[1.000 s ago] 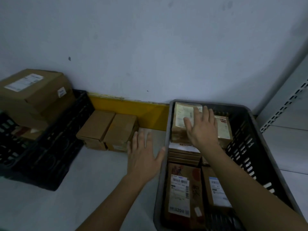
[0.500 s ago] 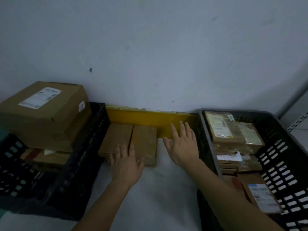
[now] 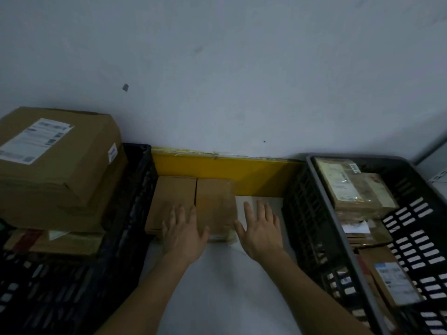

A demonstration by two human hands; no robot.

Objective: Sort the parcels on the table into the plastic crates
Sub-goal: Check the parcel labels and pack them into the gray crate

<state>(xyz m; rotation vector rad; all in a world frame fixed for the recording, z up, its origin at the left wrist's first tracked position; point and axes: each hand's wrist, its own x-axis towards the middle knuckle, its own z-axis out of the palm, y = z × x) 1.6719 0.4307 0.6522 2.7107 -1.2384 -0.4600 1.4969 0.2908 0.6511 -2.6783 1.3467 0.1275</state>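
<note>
Two small brown parcels lie side by side on the white table (image 3: 217, 286), the left parcel (image 3: 173, 194) and the right parcel (image 3: 214, 201), against a yellow strip. My left hand (image 3: 185, 234) lies flat over the near edges of both, fingers spread. My right hand (image 3: 262, 228) hovers open just right of the right parcel, its thumb next to the parcel's corner. A black crate (image 3: 125, 228) on the left holds a large labelled box (image 3: 58, 165). A grey crate (image 3: 321, 213) on the right holds several labelled parcels (image 3: 350, 187).
A pale wall rises behind the table. The yellow strip (image 3: 217, 165) runs along the table's back edge between the two crates. More flat parcels (image 3: 60, 243) lie under the large box in the black crate.
My right hand left the grey crate and came across to the right side of the two table parcels. My left hand slid forward onto them. The view swung left.
</note>
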